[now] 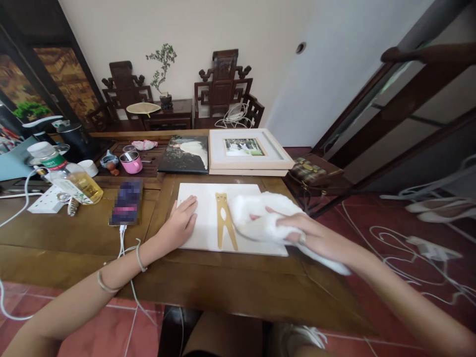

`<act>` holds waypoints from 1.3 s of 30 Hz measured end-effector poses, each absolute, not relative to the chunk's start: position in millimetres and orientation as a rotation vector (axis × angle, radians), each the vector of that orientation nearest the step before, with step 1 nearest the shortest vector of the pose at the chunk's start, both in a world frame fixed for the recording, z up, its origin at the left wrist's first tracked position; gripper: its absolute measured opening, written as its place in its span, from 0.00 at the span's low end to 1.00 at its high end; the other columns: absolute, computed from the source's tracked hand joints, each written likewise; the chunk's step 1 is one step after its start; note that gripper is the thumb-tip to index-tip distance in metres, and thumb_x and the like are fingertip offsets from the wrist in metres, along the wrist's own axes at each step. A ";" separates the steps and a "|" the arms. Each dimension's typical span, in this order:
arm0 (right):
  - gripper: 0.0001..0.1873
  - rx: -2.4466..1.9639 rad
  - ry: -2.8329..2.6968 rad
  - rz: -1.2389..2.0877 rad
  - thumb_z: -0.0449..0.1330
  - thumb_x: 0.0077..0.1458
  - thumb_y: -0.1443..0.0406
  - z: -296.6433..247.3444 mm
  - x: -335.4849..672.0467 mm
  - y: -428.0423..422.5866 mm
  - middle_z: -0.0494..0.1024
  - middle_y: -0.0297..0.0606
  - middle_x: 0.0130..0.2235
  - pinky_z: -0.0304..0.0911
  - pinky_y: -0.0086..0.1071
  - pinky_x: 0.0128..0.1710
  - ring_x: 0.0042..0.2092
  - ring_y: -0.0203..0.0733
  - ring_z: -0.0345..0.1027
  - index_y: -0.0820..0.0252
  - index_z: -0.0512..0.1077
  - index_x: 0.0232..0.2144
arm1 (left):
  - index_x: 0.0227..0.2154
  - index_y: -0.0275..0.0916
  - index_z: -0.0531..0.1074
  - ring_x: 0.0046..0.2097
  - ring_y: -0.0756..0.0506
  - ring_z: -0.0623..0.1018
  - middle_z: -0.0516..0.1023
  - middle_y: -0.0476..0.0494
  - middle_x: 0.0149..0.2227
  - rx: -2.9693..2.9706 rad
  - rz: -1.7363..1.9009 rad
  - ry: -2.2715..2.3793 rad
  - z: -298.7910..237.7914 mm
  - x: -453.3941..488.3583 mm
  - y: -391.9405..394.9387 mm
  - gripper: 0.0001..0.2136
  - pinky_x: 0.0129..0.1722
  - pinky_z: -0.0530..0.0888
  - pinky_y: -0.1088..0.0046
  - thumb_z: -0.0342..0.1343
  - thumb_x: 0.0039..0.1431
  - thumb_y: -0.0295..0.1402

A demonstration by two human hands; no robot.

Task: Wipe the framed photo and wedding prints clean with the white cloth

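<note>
A white board, the back of a frame, lies flat on the wooden table in front of me, with a tan wooden stand piece on its middle. My left hand rests flat on the board's left edge, fingers stretched out. My right hand is closed on a white cloth that lies bunched over the board's right side, just right of the stand piece.
Behind the board lie a framed photo in a white frame and a dark picture. A phone with a cable, an oil bottle, a pink cup and a tea tray stand to the left. Cables lie on the red floor at right.
</note>
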State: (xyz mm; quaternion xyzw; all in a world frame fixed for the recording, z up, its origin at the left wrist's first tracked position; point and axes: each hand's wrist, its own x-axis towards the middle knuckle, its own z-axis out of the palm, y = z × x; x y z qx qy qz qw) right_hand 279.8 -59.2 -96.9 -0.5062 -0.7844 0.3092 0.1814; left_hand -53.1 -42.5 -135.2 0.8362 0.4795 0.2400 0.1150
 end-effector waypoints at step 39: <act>0.19 -1.193 -2.425 0.557 0.47 0.52 0.72 -89.6 192.6 -17.9 0.75 0.40 0.53 0.38 0.58 0.62 0.63 0.53 0.53 0.58 0.74 0.40 | 0.57 0.34 0.61 0.64 0.38 0.60 0.62 0.32 0.62 2.485 0.642 1.415 -134.8 -55.4 -41.7 0.19 0.63 0.55 0.45 0.41 0.64 0.28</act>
